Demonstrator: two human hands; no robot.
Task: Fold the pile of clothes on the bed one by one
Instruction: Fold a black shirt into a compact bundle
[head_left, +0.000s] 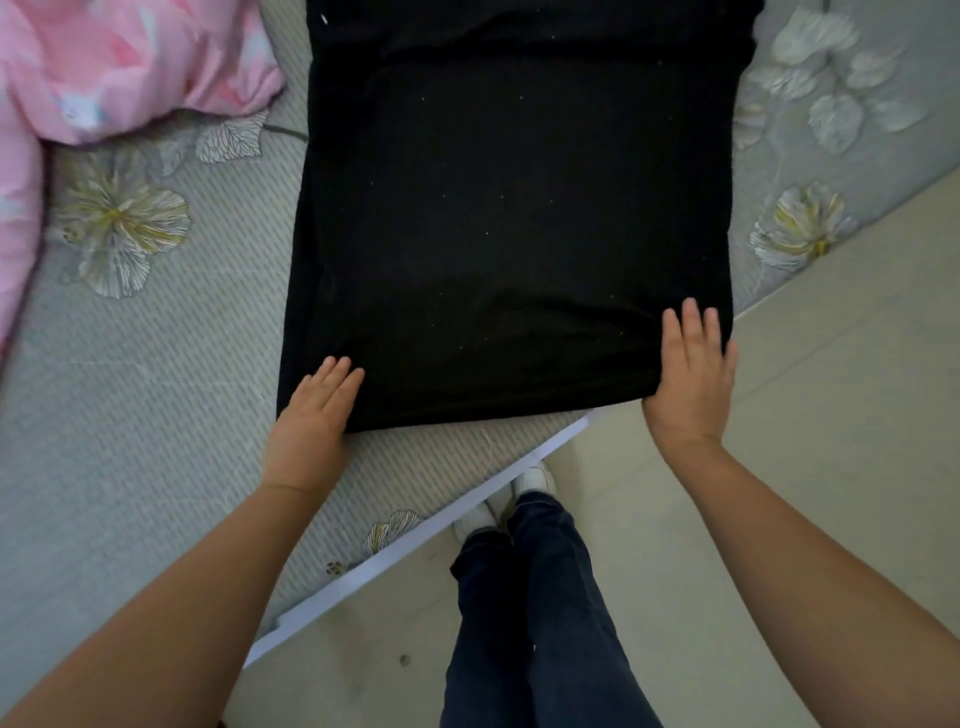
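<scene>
Both flat hands, left hand (317, 410) and right hand (693, 374), press smooth black garment (509, 218).

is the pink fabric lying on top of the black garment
No, the pink fabric lies apart on the bed, left of the black garment.

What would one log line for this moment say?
step: smoothing | item: black garment flat on bed | left hand: flat on near-left corner | right hand: flat on near-right corner

A bed (156, 364) with a grey floral sheet fills nine o'clock; pale tiled floor (831, 415) spreads toward four o'clock.
</scene>
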